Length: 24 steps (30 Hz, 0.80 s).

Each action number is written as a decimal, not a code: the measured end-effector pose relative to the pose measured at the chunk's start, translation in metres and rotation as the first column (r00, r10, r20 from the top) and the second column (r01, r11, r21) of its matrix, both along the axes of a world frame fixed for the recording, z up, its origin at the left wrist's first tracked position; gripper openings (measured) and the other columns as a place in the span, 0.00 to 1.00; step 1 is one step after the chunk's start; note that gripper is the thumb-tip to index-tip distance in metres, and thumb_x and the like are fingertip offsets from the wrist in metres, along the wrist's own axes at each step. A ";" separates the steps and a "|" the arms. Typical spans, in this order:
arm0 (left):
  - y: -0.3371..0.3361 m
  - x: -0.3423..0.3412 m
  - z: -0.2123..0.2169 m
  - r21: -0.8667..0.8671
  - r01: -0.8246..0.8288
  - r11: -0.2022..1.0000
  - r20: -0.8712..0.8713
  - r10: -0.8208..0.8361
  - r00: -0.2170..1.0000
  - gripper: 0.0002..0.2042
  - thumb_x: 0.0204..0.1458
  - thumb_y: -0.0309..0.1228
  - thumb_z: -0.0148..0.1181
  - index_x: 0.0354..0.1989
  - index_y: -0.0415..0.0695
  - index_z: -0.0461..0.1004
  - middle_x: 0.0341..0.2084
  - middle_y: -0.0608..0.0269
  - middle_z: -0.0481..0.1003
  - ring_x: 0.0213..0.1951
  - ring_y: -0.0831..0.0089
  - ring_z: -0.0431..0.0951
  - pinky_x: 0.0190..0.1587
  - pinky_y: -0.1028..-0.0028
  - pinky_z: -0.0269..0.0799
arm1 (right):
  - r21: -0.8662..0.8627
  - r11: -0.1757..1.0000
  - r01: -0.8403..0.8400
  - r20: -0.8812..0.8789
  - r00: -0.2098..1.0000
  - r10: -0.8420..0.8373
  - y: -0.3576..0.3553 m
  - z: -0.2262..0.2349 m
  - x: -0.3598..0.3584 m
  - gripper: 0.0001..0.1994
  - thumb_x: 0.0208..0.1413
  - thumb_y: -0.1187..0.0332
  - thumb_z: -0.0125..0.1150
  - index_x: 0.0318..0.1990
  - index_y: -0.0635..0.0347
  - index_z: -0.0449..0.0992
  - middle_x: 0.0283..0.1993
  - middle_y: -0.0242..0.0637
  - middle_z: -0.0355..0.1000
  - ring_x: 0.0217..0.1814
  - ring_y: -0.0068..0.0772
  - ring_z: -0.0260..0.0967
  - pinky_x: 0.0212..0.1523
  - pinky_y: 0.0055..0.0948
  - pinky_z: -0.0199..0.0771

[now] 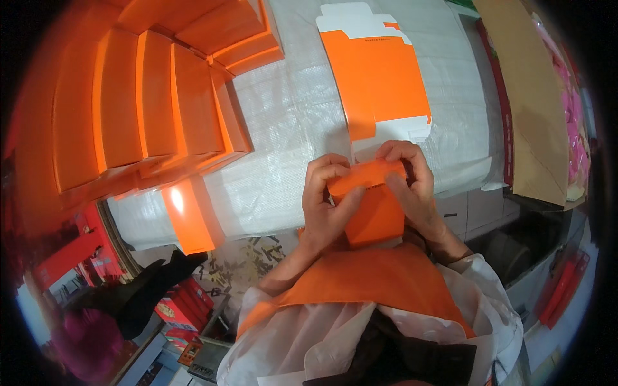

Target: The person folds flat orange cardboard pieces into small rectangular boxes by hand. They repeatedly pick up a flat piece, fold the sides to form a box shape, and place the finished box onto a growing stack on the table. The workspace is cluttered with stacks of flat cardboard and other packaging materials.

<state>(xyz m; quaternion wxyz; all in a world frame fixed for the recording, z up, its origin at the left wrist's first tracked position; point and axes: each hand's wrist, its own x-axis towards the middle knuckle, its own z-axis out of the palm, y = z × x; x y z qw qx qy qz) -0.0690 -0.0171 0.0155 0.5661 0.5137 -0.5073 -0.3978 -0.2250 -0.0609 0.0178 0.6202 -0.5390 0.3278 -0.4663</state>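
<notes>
Between my two hands is an orange cardboard box (374,217), held close in front of my orange apron (367,276). My left hand (324,198) grips its left side, thumb pressed on the folded upper flap. On the opposite side my right hand (417,183) has its fingers curled over the flap's far edge and its thumb on top. The inside of the box is hidden. Just beyond my hands, a flat carton blank (380,77), orange with white flaps, lies on the table.
Several orange boxes (154,96) crowd the table's left side, one of them (193,212) at the front edge. White woven sheeting (283,116) covers the table. A brown carton (531,96) with pink wrapped items stands at right. Lower left, a person in a pink head covering (87,344) is near red boxes.
</notes>
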 end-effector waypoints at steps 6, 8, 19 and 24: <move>-0.004 0.004 0.001 0.068 0.041 0.997 -0.046 -0.037 0.998 0.08 0.45 0.18 0.54 0.36 0.38 0.69 0.36 0.56 0.68 0.40 0.68 0.69 0.42 0.74 0.65 | 0.103 0.994 -0.022 -0.024 0.999 0.025 -0.003 0.007 0.001 0.06 0.52 0.78 0.46 0.38 0.65 0.65 0.42 0.35 0.62 0.44 0.22 0.59 0.48 0.21 0.59; -0.003 0.007 -0.001 0.078 0.063 0.995 -0.016 -0.062 0.998 0.07 0.46 0.18 0.54 0.35 0.37 0.70 0.35 0.56 0.69 0.41 0.67 0.70 0.42 0.73 0.65 | 0.125 0.992 -0.020 -0.072 0.997 0.029 -0.002 0.005 0.000 0.04 0.53 0.78 0.45 0.36 0.65 0.66 0.41 0.35 0.63 0.44 0.21 0.59 0.47 0.20 0.59; -0.006 0.011 0.008 -0.046 0.208 0.977 0.432 -0.168 0.886 0.11 0.36 0.21 0.63 0.32 0.37 0.75 0.35 0.56 0.73 0.42 0.60 0.71 0.43 0.68 0.68 | -0.015 1.000 0.019 -0.324 0.946 -0.023 0.005 0.003 -0.017 0.07 0.52 0.75 0.46 0.36 0.66 0.69 0.37 0.35 0.67 0.41 0.25 0.63 0.43 0.23 0.63; -0.010 0.009 0.016 -0.097 0.326 0.940 0.624 -0.198 0.756 0.15 0.34 0.22 0.65 0.33 0.37 0.70 0.35 0.52 0.74 0.40 0.57 0.73 0.39 0.67 0.69 | -0.109 0.993 -0.038 -0.391 0.920 -0.008 0.005 0.000 -0.026 0.06 0.52 0.73 0.51 0.36 0.62 0.71 0.41 0.37 0.68 0.43 0.32 0.66 0.44 0.26 0.65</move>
